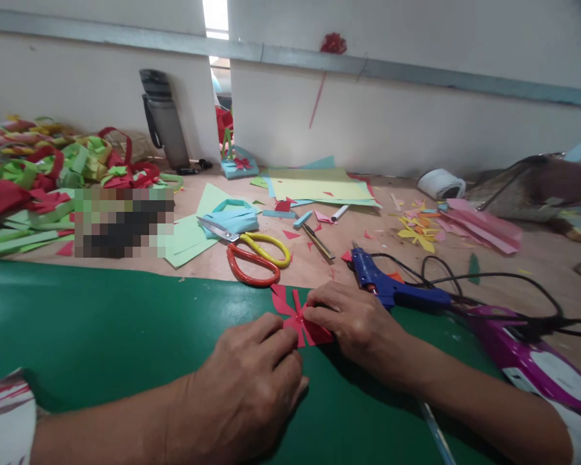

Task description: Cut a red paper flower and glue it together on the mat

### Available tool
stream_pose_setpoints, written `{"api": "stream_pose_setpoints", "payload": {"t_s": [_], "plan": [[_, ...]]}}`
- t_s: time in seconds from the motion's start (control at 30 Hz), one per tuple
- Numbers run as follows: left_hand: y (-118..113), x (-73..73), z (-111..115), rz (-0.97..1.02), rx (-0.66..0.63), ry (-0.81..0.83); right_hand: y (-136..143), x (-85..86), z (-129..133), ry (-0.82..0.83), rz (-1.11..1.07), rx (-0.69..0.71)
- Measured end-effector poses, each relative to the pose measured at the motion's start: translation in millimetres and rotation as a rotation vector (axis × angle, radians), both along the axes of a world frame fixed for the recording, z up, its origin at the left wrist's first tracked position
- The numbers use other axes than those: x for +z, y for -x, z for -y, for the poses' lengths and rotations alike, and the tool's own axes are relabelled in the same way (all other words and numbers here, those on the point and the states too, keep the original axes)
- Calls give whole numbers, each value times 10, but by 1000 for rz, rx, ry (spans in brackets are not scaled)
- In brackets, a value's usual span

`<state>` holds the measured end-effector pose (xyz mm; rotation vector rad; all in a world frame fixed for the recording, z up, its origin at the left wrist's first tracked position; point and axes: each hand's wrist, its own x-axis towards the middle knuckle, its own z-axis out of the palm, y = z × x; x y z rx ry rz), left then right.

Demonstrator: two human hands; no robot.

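A red paper flower (297, 318) with cut petals lies on the green mat (126, 323), between my two hands. My left hand (259, 374) has its fingers curled at the flower's lower left edge. From the other side, my right hand (356, 320) pinches the petals on the right, its fingertips close to the centre. Just beyond the flower lie scissors (232, 236) with one red and one yellow handle, blades parted. A blue glue gun (382, 278) rests beyond my right hand, its nozzle pointing away.
Folded green and red paper pieces (43, 187) pile up at the left. A grey bottle (167, 123) stands against the wall. Yellow sheets (314, 185), a pencil (318, 241) and scraps lie at the back. A black cable (513, 274) runs past a magenta power strip (527, 349).
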<state>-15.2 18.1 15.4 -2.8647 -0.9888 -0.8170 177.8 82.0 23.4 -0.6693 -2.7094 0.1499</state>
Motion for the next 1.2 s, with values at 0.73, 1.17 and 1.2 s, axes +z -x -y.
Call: {"api": "stream_pose_setpoints", "payload": {"t_s": [0.73,1.17,1.2], "plan": [[0,-2,0,7,8,1,25,31,6,137,20,-96],[3,-6,-2,0,4,8,44,21,14,157,73,-156],[3,-6,-2,2,3,8,47,27,16,159,76,-158]]}}
